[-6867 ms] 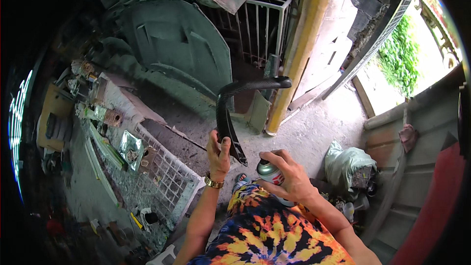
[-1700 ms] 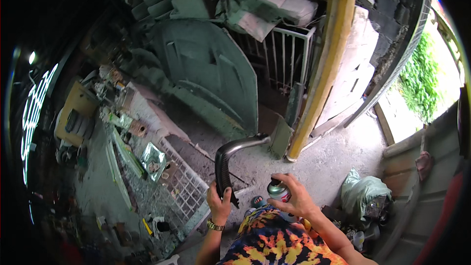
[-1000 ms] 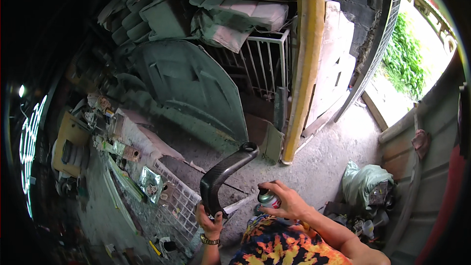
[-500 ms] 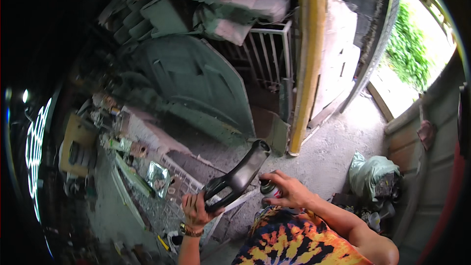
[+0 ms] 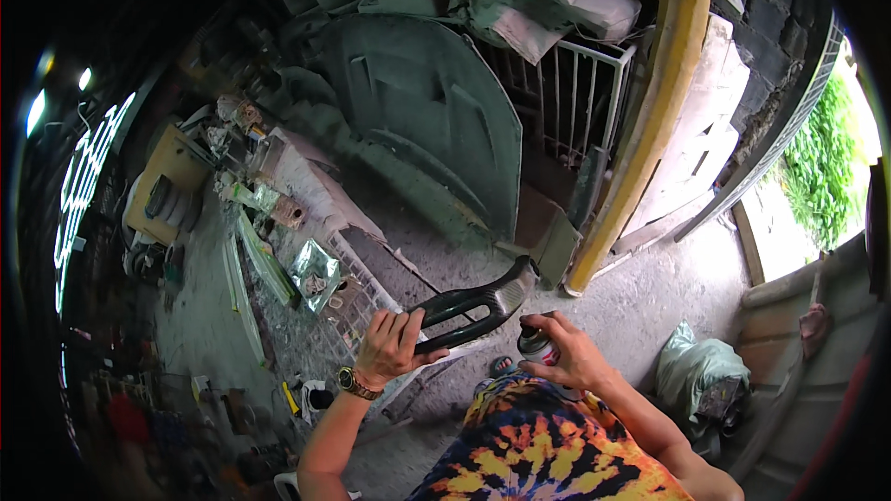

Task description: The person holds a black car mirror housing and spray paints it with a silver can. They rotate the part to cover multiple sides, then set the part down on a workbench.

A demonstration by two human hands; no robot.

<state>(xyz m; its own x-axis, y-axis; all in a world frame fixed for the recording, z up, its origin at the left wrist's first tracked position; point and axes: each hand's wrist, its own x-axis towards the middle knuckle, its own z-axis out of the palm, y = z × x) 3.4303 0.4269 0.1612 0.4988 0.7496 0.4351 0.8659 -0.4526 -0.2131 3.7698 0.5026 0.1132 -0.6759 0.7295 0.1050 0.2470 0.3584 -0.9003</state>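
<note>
My left hand [image 5: 392, 345], with a gold watch on its wrist, is closed round the lower left end of a black curved trim piece [image 5: 506, 297]. This piece is long and glossy, has an elongated slot through it, and its far end points up to the right. My right hand [image 5: 571, 353] is wrapped round a spray can [image 5: 538, 347] with a dark top, index finger on or close to the nozzle. The can is held just below and right of the trim piece, apart from it. Whether any spray comes out cannot be seen.
Beyond my left hand stands a white wire rack [image 5: 367, 283] with foil and small pots. A large grey car hood [image 5: 427, 121] leans behind it. A yellow post [image 5: 640, 144] rises ahead. At right lies a pale green bag [image 5: 691, 362] by a panelled wall [image 5: 840, 353].
The trim piece has turned to lie flatter, its slot more in view. My left hand has shifted right and up in the picture; the spray can stays close to the piece.
</note>
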